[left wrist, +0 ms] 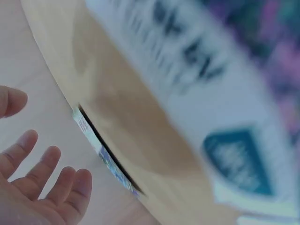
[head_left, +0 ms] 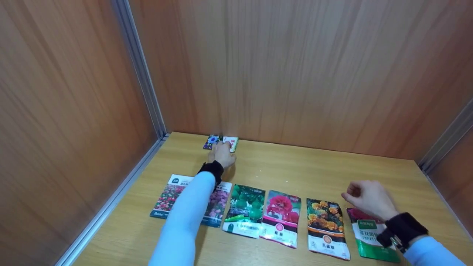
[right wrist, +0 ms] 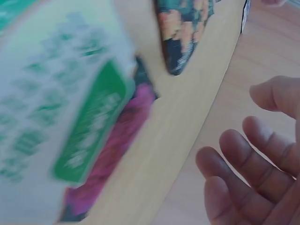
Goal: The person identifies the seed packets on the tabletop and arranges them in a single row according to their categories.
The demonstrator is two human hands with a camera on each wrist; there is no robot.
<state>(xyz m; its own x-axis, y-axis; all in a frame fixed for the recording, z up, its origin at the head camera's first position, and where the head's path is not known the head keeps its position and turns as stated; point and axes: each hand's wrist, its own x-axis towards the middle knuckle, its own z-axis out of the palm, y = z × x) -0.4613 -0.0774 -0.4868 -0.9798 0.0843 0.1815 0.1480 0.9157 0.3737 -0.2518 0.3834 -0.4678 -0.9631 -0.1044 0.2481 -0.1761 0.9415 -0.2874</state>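
My left hand (head_left: pixel 222 154) reaches to the back of the table, overlapping two small packets in the head view: one with a blue flower (head_left: pixel 212 140) and a pale one (head_left: pixel 232 142). In the left wrist view its fingers (left wrist: pixel 41 172) are loosely bent and spread, with nothing between them. At the front right, my right hand (head_left: pixel 371 197) hovers by the top of a green-and-white packet (head_left: pixel 369 236), fingers loosely curled and holding nothing. Left of it lies a packet with orange marigolds (head_left: pixel 325 225).
More seed packets continue the front row: one with a red-pink flower (head_left: pixel 279 218), a green one (head_left: pixel 244 210), and pink and purple flower packets (head_left: pixel 168 197) partly under my left forearm. Wood-grain panels (head_left: pixel 295 74) rise behind and at the sides, with metal strips (head_left: pixel 144 70) in the corners.
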